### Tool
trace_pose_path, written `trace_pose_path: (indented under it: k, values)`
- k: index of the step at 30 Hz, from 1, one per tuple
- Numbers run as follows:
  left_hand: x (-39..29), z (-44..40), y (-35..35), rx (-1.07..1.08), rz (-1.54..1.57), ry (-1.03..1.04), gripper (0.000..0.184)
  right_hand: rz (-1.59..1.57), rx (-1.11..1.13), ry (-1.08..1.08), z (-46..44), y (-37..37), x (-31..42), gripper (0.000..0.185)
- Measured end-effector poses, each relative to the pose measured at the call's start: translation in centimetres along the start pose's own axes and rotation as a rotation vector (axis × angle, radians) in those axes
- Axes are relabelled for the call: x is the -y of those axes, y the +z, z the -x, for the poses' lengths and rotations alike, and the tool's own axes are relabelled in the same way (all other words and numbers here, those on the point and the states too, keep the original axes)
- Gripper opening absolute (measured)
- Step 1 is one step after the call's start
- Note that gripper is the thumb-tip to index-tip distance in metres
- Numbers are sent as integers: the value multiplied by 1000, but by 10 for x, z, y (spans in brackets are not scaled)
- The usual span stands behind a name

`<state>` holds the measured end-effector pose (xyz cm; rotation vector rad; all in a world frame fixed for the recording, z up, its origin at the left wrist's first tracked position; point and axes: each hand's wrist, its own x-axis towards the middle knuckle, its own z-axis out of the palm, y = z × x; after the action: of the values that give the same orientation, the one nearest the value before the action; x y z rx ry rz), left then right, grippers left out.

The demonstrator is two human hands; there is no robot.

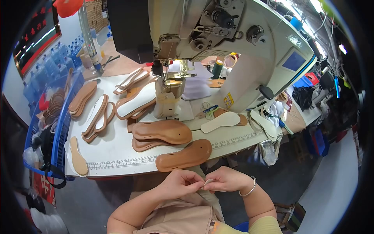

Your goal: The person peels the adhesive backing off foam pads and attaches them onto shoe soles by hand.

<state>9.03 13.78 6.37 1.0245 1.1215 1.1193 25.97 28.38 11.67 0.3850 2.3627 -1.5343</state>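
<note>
Both hands meet in front of the table's near edge, above the lap. My left hand [182, 184] is closed with thumb and fingertips pinched together; what they grip is hidden or too small to name. My right hand [228, 180], with a bracelet on its wrist, pinches a small pale piece [207, 182] close to the left fingertips. Just beyond the hands a brown insole [185, 155] lies over the table edge. Behind it, brown insoles [163, 132] are stacked below the sewing machine's post [168, 101].
More insole stacks [83, 97] and a single tan insole [79, 156] lie on the white table [120, 158]. A blue basket [58, 146] stands at the left. White insoles [221, 122], a green thread spool [217, 69] and the large machine [249, 50] are at the right.
</note>
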Motion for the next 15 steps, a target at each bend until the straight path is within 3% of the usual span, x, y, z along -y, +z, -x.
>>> trace_pose_path:
  k: [12, 15]
  values:
    - [-1, -1, 1, -18, -17, -31, 15, 14, -13, -21, -1, 1, -7, 25]
    - [8, -4, 1, 4, 98, -3, 15, 11, -35, -38, -1, 1, -7, 26]
